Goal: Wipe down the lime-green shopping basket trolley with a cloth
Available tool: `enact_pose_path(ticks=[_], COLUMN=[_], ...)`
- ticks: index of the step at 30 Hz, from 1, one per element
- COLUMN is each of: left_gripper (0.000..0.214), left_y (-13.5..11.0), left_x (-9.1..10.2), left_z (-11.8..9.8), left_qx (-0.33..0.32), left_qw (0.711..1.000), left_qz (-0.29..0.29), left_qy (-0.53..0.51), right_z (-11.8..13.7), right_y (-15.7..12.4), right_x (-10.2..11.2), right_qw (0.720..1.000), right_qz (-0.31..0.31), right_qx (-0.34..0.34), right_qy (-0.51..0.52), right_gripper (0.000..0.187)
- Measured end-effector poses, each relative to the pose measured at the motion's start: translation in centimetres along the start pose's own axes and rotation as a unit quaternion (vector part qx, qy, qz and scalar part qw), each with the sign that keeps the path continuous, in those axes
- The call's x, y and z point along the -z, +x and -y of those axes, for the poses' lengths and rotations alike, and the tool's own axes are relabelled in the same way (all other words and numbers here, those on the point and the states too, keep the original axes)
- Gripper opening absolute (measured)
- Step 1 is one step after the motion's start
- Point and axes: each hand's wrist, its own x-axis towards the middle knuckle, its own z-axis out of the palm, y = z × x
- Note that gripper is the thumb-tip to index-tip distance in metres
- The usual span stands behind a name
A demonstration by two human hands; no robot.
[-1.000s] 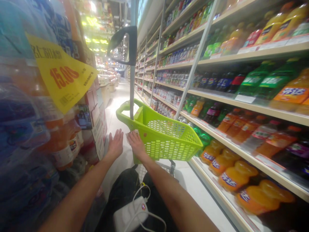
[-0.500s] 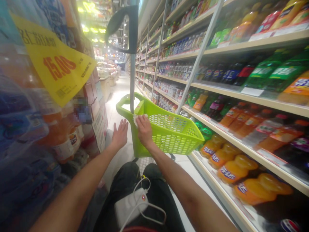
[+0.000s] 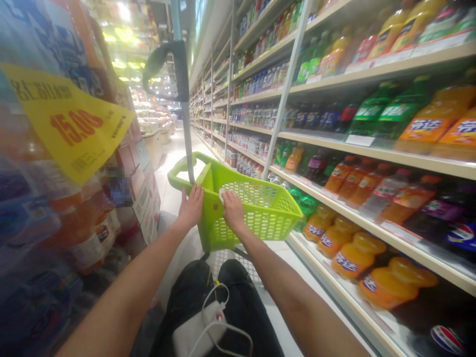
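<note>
Left hand: fingers extended, thumb apart, laid at the near wall of the basket just below the pole; nothing gripped.
Right hand: fingers bent together over the near rim, a white cloth pinched under the tips.
Cloth: mostly hidden by the right fingers; paper or fabric, can't tell. Looks thin, light, soft, so should fold to the rim. Best held bunched under flat fingertips.
Green basket: directly under both sets of fingertips; perforated wall runs forward and right of the right fingers.
Basket handling: looks like moulded plastic; should be stiff, fairly light, smooth, maybe slick, not fragile. Could roll or swivel if pushed from one side.
Where to hold it: rim beside the left fingers, or the looped end just beyond them to the left. Thin perforated wall probably flexes more.
Pole: rises just beyond the left fingertips, dark grip at its top, well above the fingers.
White box: on the lap, well behind both hands, cable attached.
Shelves: bottles in rows, right of the right fingers, well apart.
</note>
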Motion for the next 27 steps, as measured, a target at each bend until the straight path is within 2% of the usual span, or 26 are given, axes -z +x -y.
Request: enact_pose_path(ticks=[6,8,13,16,22,27], left_gripper=[0.06,0.058,0.057,0.059,0.059,0.06], left_y=[-0.3,-0.5,-1.0,-0.9,-0.5,-0.9], left_x=[0.7,1.1,1.7,1.5,0.7,0.7], left_z=[0.6,1.1,1.2,-0.1,-3.2,-3.1], left_qx=[-0.005,-0.01,0.009,0.016,-0.004,-0.011], left_qw=[1.0,1.0,1.0,1.0,0.999,0.998], left_qz=[0.001,0.006,0.01,0.009,0.046,0.048], left_qy=[0.005,0.006,0.004,-0.002,-0.025,-0.027], right_z=[3.5,3.7,1.4,0.8,1.4,-2.5], right_y=[1.4,1.5,0.5,-0.2,-1.1,-3.5], right_x=[0.1,0.3,1.3,1.3,0.2,1.1], right_qw=[0.999,0.999,0.998,0.999,1.0,0.999], right_qz=[0.027,0.037,0.059,0.041,0.011,-0.01], right_qx=[0.024,0.027,-0.013,-0.017,0.018,-0.003], right_qy=[0.024,0.018,-0.013,-0.016,-0.017,-0.05], right_gripper=[0.042,0.043,0.043,0.041,0.041,0.04])
